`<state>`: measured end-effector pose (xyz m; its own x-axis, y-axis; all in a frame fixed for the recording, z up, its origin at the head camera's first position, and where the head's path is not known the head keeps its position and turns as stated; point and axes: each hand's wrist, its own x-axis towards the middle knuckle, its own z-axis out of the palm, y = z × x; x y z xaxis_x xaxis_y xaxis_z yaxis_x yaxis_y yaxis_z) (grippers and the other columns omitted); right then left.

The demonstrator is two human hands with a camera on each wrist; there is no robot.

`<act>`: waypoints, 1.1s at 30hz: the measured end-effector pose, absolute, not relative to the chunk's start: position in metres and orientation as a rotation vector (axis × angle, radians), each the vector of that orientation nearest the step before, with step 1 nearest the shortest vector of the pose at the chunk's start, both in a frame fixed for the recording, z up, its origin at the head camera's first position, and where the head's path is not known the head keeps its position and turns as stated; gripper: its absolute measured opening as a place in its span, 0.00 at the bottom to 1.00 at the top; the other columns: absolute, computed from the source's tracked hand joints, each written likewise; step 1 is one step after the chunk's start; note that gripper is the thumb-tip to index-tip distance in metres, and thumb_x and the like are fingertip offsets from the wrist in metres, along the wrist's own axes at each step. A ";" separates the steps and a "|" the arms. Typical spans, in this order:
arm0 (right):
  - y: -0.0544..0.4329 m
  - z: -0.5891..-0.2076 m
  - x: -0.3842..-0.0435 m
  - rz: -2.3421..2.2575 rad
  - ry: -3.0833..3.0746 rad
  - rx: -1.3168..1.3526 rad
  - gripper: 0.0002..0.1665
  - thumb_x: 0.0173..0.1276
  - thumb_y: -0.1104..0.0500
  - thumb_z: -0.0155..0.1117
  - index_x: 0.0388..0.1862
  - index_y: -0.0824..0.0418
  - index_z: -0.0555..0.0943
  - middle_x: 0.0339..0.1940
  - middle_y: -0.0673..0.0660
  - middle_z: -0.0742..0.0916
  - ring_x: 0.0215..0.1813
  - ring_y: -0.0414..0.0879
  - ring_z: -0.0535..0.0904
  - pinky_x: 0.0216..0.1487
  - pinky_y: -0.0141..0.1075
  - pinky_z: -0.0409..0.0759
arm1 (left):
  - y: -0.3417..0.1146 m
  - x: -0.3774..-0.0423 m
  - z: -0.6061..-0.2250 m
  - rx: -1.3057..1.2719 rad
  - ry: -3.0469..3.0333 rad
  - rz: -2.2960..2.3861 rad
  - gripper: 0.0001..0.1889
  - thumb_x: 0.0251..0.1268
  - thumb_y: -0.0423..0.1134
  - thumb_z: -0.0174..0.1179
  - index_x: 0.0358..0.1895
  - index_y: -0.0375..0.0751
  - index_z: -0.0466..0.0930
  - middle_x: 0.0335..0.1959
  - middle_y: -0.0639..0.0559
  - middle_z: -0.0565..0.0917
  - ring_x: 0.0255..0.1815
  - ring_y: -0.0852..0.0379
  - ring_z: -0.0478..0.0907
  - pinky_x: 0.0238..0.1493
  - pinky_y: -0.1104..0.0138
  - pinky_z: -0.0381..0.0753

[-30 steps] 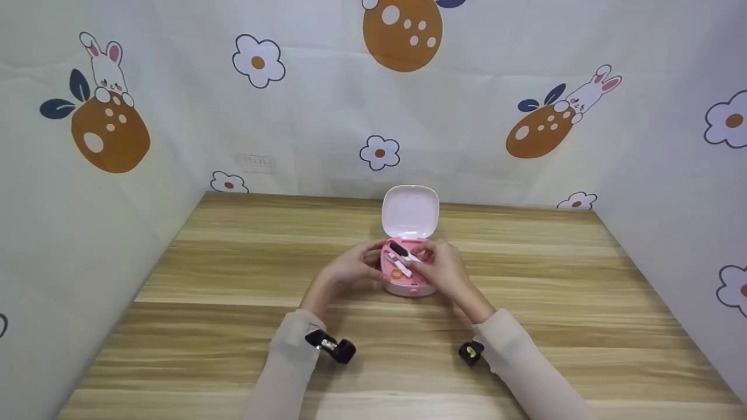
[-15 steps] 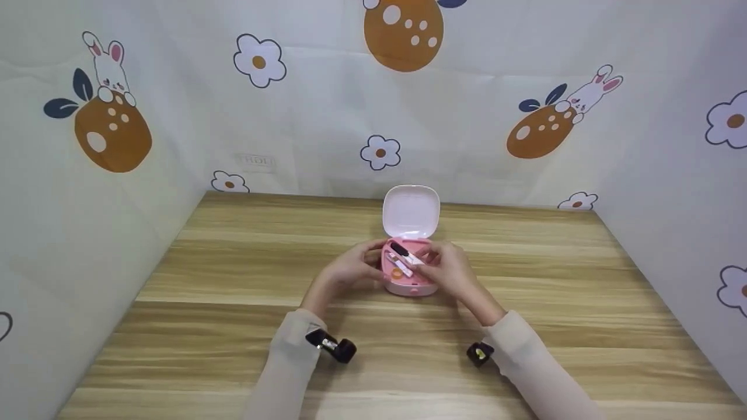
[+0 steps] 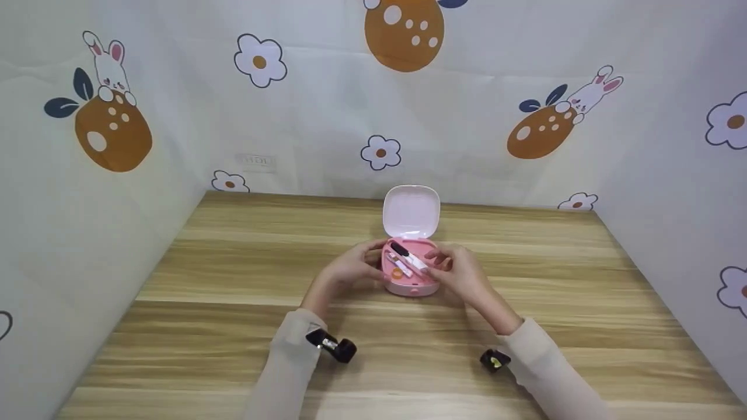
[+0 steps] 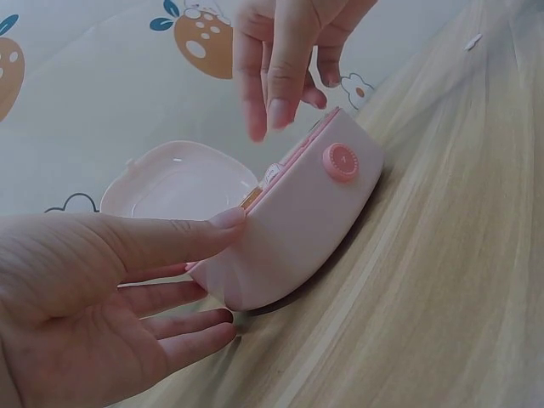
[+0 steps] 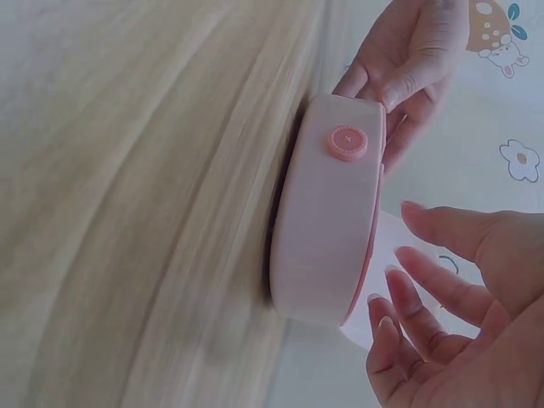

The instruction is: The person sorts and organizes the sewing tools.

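A small pink box (image 3: 411, 289) stands on the table with its white lid (image 3: 411, 211) tipped up at the back. In its pink tray lie a white-handled tool with a dark oval head (image 3: 400, 249), a slim white piece (image 3: 401, 268) and a small orange ring (image 3: 397, 273). My left hand (image 3: 353, 265) grips the box's left side, thumb on the rim and fingers along the wall (image 4: 110, 297). Just over the tray's right side hovers my right hand (image 3: 461, 271), its fingers loosely bent, thumb and fingertips apart (image 5: 476, 306).
The wood-grain table (image 3: 233, 350) runs back to a pale curtain (image 3: 315, 116) printed with flowers, oranges and rabbits. Curtain also hangs on both sides. A small black camera (image 3: 332, 345) sits on each sleeve.
My right hand has let go of the dark-headed tool, which now lies in the tray, and has drawn back to the right. The left hand has stayed put.
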<state>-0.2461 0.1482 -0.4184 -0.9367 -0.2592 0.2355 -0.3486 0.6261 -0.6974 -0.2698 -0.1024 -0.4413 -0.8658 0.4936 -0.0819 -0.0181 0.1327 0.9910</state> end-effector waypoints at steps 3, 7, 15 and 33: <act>0.152 -0.417 -0.244 1.233 -2.724 0.509 0.11 0.63 0.70 0.76 0.43 0.72 0.88 0.32 0.60 0.88 0.31 0.43 0.78 0.32 0.27 0.76 | -0.103 -0.270 -0.441 0.457 2.033 1.777 0.45 0.60 0.18 0.65 0.82 0.31 0.57 0.82 0.32 0.62 0.83 0.37 0.59 0.81 0.52 0.68; 0.157 -0.416 -0.240 1.260 -2.717 0.493 0.11 0.63 0.70 0.76 0.44 0.73 0.87 0.34 0.61 0.88 0.32 0.46 0.79 0.33 0.26 0.77 | -0.103 -0.271 -0.442 0.452 2.042 1.769 0.45 0.60 0.19 0.66 0.82 0.32 0.58 0.81 0.32 0.63 0.83 0.38 0.61 0.81 0.52 0.68; 0.172 -0.413 -0.232 1.242 -2.717 0.543 0.13 0.65 0.68 0.76 0.47 0.72 0.88 0.37 0.62 0.90 0.38 0.48 0.83 0.37 0.28 0.81 | -0.102 -0.272 -0.443 0.450 2.063 1.758 0.46 0.59 0.18 0.66 0.82 0.33 0.59 0.81 0.32 0.65 0.82 0.38 0.62 0.81 0.52 0.68; 0.204 -0.412 -0.215 1.241 -2.732 0.495 0.14 0.66 0.64 0.77 0.47 0.72 0.89 0.36 0.60 0.90 0.35 0.45 0.83 0.37 0.28 0.82 | -0.102 -0.271 -0.441 0.464 2.022 1.776 0.45 0.60 0.15 0.62 0.82 0.31 0.57 0.81 0.29 0.62 0.82 0.35 0.61 0.79 0.52 0.71</act>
<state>-0.2150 0.2039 -0.4116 -0.9422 -0.2506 0.2223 -0.3324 0.6151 -0.7150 -0.2714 -0.1017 -0.4413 -0.8614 0.5010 -0.0838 -0.0185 0.1338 0.9908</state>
